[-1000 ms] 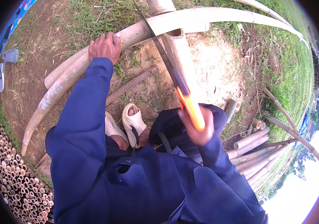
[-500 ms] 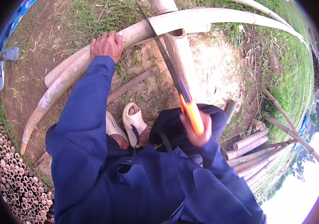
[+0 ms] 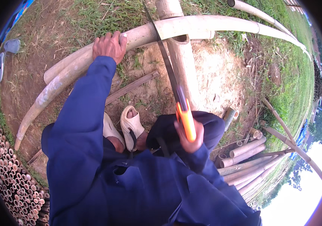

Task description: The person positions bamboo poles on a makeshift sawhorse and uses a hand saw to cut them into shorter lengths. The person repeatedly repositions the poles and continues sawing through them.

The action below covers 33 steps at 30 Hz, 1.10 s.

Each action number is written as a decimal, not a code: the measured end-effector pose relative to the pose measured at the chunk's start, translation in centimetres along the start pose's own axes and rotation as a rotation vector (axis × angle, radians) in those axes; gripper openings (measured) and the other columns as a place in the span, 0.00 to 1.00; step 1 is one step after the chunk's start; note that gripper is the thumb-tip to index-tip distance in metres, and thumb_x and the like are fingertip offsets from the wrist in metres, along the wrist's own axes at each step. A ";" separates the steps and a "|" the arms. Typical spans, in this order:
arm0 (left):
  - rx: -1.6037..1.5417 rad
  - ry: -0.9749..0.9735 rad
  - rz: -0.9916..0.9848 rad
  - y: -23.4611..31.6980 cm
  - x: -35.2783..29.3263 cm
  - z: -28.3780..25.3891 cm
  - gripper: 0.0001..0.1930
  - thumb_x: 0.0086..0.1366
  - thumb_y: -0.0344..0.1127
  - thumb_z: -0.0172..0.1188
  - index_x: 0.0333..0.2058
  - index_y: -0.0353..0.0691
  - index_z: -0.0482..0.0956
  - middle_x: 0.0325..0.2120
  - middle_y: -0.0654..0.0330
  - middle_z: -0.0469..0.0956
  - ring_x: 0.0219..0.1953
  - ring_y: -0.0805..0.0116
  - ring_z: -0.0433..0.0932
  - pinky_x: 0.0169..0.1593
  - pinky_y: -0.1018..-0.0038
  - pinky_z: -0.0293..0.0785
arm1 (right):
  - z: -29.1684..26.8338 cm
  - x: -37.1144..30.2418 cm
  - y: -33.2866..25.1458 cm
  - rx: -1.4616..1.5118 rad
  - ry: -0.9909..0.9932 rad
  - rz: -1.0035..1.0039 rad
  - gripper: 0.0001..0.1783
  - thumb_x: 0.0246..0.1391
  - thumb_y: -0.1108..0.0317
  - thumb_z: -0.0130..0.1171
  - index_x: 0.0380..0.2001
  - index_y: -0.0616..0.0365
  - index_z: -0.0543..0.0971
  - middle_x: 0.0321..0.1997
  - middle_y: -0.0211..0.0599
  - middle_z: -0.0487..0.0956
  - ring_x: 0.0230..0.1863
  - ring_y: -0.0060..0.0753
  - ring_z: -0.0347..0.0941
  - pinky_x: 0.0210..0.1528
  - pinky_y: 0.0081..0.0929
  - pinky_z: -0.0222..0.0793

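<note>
A long pale bamboo pole (image 3: 221, 23) lies from left to right in front of me. My left hand (image 3: 109, 47) grips it from above, fingers over its far side, left of the saw. In my right hand (image 3: 191, 138) is the orange handle of a hand saw (image 3: 167, 62), held above my bent right knee. The dark blade crosses the pole, and how deep it sits I cannot tell. Beneath the pole, a thicker bamboo log (image 3: 184, 71) runs away from me, its open end or notch showing. Another bamboo piece (image 3: 55, 69) lies alongside the pole at the left.
Pale sawdust (image 3: 221, 75) covers the ground right of the log. A split bamboo strip (image 3: 134, 86) lies near my sandalled feet (image 3: 130, 126). Cut bamboo lengths (image 3: 245, 158) are heaped at the right. Stacked bamboo ends (image 3: 14, 180) fill the lower left. Shoes (image 3: 1, 66) lie at the far left.
The saw handle and my right hand have shifted slightly left and toward me, and the blade is a little steeper. My left hand keeps its place on the pole. The whole view has shifted slightly.
</note>
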<state>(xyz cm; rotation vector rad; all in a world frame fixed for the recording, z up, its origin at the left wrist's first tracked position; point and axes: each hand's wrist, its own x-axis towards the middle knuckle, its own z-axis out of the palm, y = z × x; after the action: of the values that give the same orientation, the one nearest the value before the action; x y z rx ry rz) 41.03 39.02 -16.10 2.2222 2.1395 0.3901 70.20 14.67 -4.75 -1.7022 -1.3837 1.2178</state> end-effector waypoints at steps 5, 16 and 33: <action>-0.029 -0.008 -0.009 1.2 -0.1 0.3 0.22 0.75 0.54 0.48 0.47 0.44 0.83 0.39 0.48 0.84 0.42 0.48 0.83 0.57 0.55 0.72 | 0.6 4.3 1.6 -0.022 0.023 0.006 0.08 0.62 0.72 0.65 0.39 0.66 0.83 0.25 0.38 0.81 0.26 0.25 0.76 0.33 0.29 0.73; 0.006 -0.063 -0.050 0.6 -0.2 -0.3 0.22 0.76 0.54 0.45 0.48 0.45 0.82 0.39 0.49 0.83 0.43 0.48 0.83 0.57 0.55 0.71 | -2.9 -4.2 -0.1 -0.042 -0.096 0.005 0.26 0.60 0.73 0.64 0.62 0.68 0.77 0.62 0.60 0.80 0.65 0.45 0.78 0.64 0.30 0.70; 0.010 0.030 0.016 1.1 -0.4 0.2 0.21 0.75 0.53 0.49 0.43 0.43 0.83 0.36 0.50 0.83 0.39 0.49 0.83 0.50 0.56 0.72 | -3.6 1.3 -4.7 -0.082 -0.063 0.013 0.15 0.62 0.72 0.64 0.49 0.67 0.82 0.29 0.38 0.83 0.32 0.25 0.80 0.39 0.27 0.76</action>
<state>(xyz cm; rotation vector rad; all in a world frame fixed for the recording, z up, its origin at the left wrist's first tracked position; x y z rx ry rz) 42.18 38.60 -16.16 2.2538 2.1444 0.4171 71.72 17.45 0.39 -1.7440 -1.4802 1.2475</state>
